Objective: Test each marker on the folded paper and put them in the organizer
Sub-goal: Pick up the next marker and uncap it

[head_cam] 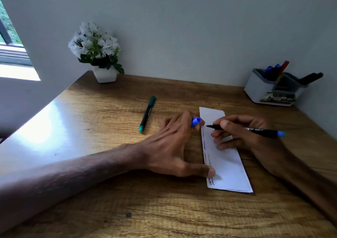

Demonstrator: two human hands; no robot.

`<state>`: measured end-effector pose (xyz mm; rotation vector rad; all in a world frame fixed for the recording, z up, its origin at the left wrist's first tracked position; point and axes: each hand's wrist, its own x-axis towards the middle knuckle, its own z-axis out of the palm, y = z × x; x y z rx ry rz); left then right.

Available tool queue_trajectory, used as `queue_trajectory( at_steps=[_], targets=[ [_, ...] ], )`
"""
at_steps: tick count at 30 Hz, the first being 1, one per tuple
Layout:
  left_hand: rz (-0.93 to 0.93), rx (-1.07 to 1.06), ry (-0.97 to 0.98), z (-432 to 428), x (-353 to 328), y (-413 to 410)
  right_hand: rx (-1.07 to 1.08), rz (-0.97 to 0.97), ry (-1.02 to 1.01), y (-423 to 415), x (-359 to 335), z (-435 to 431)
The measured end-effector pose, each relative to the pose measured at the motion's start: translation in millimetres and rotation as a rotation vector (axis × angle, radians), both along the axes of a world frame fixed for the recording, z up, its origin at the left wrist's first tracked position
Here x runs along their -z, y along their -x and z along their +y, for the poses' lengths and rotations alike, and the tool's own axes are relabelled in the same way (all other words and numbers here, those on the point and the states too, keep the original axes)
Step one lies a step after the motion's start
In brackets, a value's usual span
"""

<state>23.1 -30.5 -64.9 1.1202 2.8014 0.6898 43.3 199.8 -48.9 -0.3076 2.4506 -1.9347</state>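
From my end, the wooden table [91,192] fills most of the view, with a white potted plant [104,75] in its far left corner. The folded paper [228,164] lies lengthwise in front of me, right of centre, with several scribbled test lines down its left edge. The organizer [259,89] stands in the far right corner, well apart from the paper, with blue, red and dark markers already standing in it.

My left hand [169,146] pins the paper, the thumb pressed on its near left edge. Its fingers curl round the blue cap [196,121] at the far left edge. My right hand [237,130] pinches the blue marker [262,131] like a pen, tip pointing left at the paper's upper left margin. I cannot quite tell whether the tip is touching the sheet or is just above it.

I judge this as the test stroke for the blue marker. After that I would need to bring cap and tip together, press the cap home, then reach far right to drop the marker into an open compartment of the organizer. The green marker [147,113] lies capped on the table left of my hands, apparently the only one left to test.
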Motion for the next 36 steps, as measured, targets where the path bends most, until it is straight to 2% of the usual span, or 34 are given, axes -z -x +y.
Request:
queue_trajectory(
  at_steps=[5,10,17,21,27,36],
  targets=[
    [-0.003,-0.005,0.033,2,-1,-2,-0.018,0.059,-0.059,-6,-3,1],
    [-0.002,-0.008,0.064,2,-2,-2,-0.093,0.152,-0.216,-5,1,-2],
    [0.005,-0.005,0.063,2,-3,-2,-0.153,0.162,-0.225,-3,7,-3],
    [0.001,-0.005,0.054,2,-2,-2,-0.145,0.155,-0.219,-3,7,-2],
    [0.01,-0.008,0.066,2,-2,-2,-0.147,0.196,-0.317,-4,6,-6],
    [0.038,-0.014,0.064,2,0,-1,-0.127,0.211,-0.318,-6,5,-8]
  ],
)
